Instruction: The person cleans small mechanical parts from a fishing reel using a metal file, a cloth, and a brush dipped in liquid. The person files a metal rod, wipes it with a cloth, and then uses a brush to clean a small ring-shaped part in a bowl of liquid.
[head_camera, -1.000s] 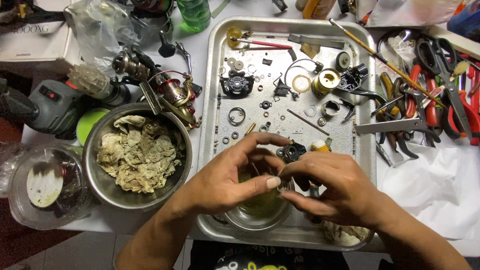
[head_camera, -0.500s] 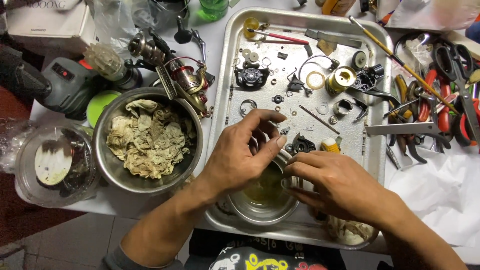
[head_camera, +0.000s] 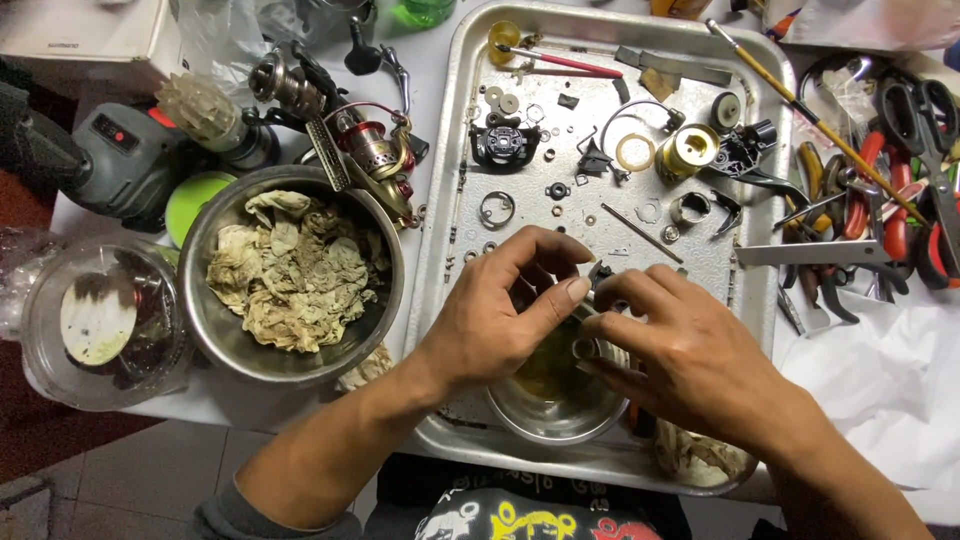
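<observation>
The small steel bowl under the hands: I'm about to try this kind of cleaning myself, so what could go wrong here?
Both the left hand and right hand work a small metal part over the small steel bowl of yellowish liquid; it could slip in and splash. Tiny loose washers and screws lie scattered on the metal tray; a nudge might scatter or mix them. The bowl sits near the tray's front edge, so a bump could tip it.

The baking tray (head_camera: 455, 200) is dull, scuffed sheet metal. The small bowl (head_camera: 550, 415) and the large bowl (head_camera: 205, 330) are shiny steel. The rags (head_camera: 290, 270) look like crumpled, stained cloth. The gold spool (head_camera: 688, 150) gleams, polished.
</observation>
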